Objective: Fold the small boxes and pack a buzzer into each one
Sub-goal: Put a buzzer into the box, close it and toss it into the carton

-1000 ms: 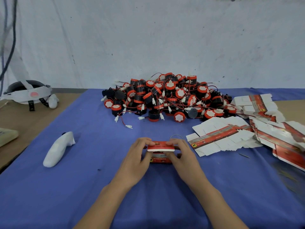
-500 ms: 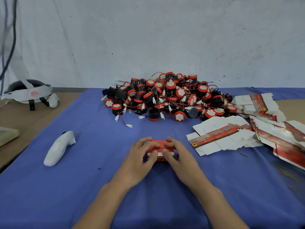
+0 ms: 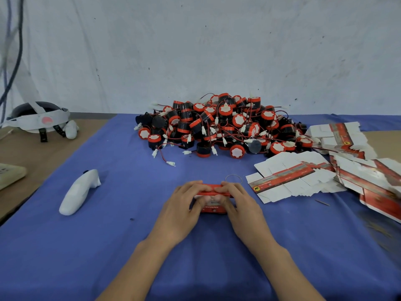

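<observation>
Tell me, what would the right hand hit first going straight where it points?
The right hand grips the small box; beyond it, probably the left hand, then the buzzer pile.

**Where Things Lie**

A cloth [image 3: 152, 257] covers the middle of the table [image 3: 50, 155]; the buzzers [image 3: 219, 124] are heaped at its far side, near the wall [image 3: 217, 51]; flat boxes [image 3: 293, 179] lie fanned to the right of the heap and before it, reaching the right edge; a box [image 3: 213, 208] sits on the cloth near the middle, between the left hand [image 3: 182, 211] and right hand [image 3: 240, 207], which both hold it; a band [image 3: 233, 176] lies just behind it; a controller [image 3: 79, 192] lies on the cloth to the left; a headset [image 3: 39, 120] rests on the bare table at far left.
</observation>
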### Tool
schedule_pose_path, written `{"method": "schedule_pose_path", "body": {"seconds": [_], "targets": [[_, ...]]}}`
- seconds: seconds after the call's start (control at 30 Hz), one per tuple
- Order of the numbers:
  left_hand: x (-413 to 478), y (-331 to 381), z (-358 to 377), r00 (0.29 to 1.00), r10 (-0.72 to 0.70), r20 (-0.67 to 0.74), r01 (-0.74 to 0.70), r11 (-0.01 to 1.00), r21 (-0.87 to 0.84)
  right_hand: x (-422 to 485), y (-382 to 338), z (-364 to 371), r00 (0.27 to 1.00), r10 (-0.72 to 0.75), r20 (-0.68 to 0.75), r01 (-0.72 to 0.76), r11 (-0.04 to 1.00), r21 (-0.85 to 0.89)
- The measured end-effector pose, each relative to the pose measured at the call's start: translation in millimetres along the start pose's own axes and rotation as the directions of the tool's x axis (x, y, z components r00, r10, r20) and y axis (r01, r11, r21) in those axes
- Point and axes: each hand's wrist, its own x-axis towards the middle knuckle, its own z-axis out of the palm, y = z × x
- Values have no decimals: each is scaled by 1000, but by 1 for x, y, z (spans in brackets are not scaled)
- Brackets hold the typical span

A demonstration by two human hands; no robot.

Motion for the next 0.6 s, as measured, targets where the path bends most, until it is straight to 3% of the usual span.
{"method": "schedule_pose_path", "body": {"seconds": [0.13, 0.6], "targets": [[-2, 3, -2, 996, 9, -88, -11, 1000, -24, -2, -8, -4, 1000, 20, -22, -18, 998, 52], [-2, -2, 0, 999, -32, -29, 29, 994, -109, -4, -6, -3, 1000, 0, 14, -1, 997, 83]]}}
